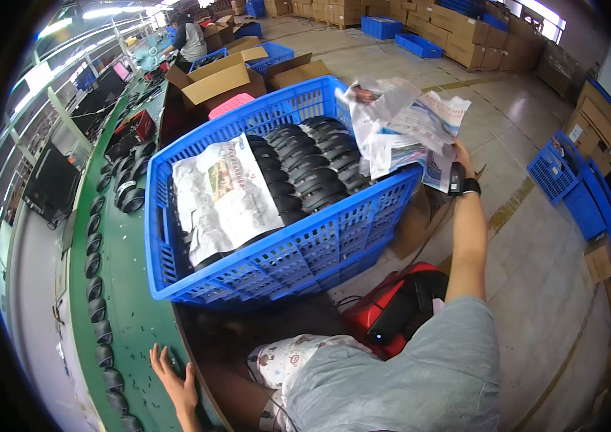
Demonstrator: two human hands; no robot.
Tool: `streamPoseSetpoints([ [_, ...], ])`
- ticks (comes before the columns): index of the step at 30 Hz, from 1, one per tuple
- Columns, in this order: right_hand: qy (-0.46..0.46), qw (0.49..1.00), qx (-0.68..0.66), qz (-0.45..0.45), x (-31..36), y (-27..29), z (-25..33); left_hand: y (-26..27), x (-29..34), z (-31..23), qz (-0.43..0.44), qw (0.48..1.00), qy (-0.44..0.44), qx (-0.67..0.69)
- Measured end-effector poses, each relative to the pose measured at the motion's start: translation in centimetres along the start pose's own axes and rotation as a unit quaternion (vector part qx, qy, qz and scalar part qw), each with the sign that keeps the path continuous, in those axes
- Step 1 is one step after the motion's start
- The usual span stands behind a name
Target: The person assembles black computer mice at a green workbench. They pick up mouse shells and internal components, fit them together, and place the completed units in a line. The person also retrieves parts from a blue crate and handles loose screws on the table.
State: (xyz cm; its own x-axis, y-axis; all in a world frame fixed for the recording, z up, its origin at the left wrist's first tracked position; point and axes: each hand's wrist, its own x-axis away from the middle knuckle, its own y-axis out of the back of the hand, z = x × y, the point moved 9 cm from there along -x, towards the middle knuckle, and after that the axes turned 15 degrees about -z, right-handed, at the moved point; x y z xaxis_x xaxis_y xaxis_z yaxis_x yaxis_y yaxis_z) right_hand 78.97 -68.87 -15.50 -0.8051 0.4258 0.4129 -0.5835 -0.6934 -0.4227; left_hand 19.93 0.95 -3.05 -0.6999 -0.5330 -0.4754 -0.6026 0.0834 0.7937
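The right hand is closed on the edge of a crumpled newspaper bundle, its thumb hidden behind the wrist device. The left hand lies low over the green bench, fingers stretched, thumb apart; whether it touches the surface I cannot tell.

The bundle hangs just ahead and left of the right hand, overlapping the right end of the blue crate. The crate's rim stands between that hand and the rows of black parts. A flat sheet covers the parts at the crate's left end, well apart from the right hand.

Farther out, a line of black pieces runs along the bench, past the left hand's left side. A red bag sits below the crate's right part. Beyond the crate are a pink thing, an open carton and another person. Blue bins stand far right.
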Motion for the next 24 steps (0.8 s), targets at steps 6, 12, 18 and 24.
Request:
streamPoseSetpoints([
  [6, 0.022, 0.991, -0.076, -0.104, -0.2, 9.1, -6.6, 0.2, 0.1, -0.4, -0.01, 1.0, 0.001, -0.018],
  [12, 0.051, 0.98, 0.113, -0.153, -2.9, 11.1, -10.7, 0.7, 0.5, -0.3, -0.017, 0.999, 0.011, -0.024],
  [18, 0.354, 0.692, 0.616, -0.13, -7.3, 10.6, -7.2, -0.4, -0.2, -0.3, -0.018, 1.0, -0.001, -0.01],
  [24, 0.403, 0.632, 0.643, -0.153, -2.7, 6.6, -9.0, 0.8, 0.5, -0.2, -0.02, 0.999, 0.015, -0.034],
])
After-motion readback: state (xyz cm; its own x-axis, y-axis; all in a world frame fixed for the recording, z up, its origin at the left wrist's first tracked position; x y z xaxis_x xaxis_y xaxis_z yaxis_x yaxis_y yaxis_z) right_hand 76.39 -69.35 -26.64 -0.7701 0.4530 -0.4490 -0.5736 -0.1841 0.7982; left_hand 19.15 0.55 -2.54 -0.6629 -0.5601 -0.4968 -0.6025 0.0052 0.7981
